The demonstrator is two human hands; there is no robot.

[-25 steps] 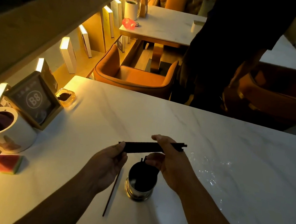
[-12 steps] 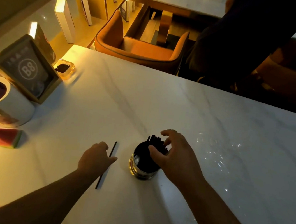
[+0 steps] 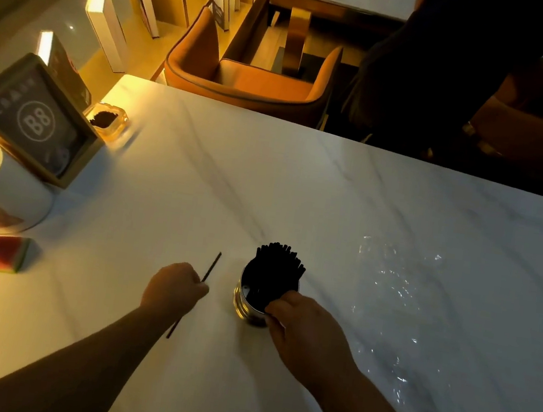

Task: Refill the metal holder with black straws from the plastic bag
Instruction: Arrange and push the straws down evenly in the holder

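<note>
Head view, one metal holder (image 3: 247, 309) gripped by right hand (image 3: 306, 336), left hand (image 3: 173, 288) pinching one loose straw (image 3: 211, 268)

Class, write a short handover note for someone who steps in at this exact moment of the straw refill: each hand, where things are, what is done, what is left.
Left hand: closed over one loose straw lying on the table; whether it is lifted yet cannot be told.
Right hand: gripping the near rim of the holder, steadying it.
Straws: a bunch stands in the holder, leaning toward the far side.
Bag: clear plastic, lying flat to the right of the holder; it looks empty.
Done: most straws are in.
Left: drop the loose straw into the holder, then probably clear the bag.
</note>
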